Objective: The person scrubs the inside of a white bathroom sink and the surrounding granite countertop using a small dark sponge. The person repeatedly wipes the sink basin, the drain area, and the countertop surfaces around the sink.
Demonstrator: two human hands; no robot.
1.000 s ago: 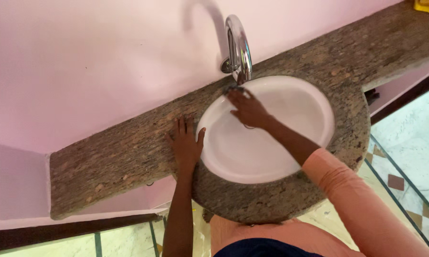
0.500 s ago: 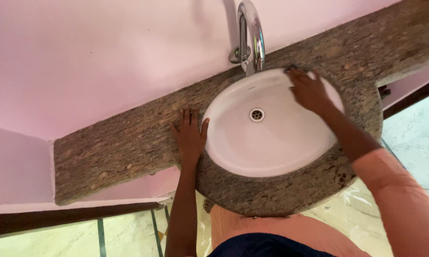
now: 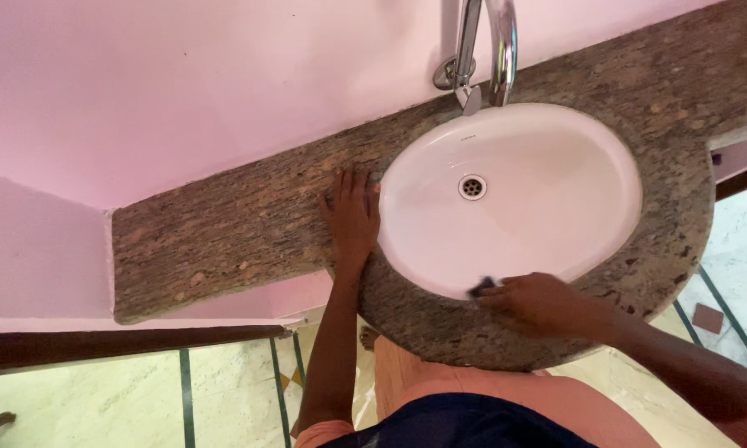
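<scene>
- Here, the left hand (image 3: 353, 217) lies flat, fingers spread, on the granite counter (image 3: 224, 236).
- The right hand (image 3: 543, 305) grips a dark scrubber (image 3: 481, 289) at the white basin's (image 3: 539, 216) near rim.

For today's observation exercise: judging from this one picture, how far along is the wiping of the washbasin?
Done: the white basin looks clean around the drain, with no visible dirt. In hand: the right hand presses a small dark pad on the near rim, while the left hand rests flat on the granite counter. Left: whether the tap and counter have been wiped cannot be told.
</scene>
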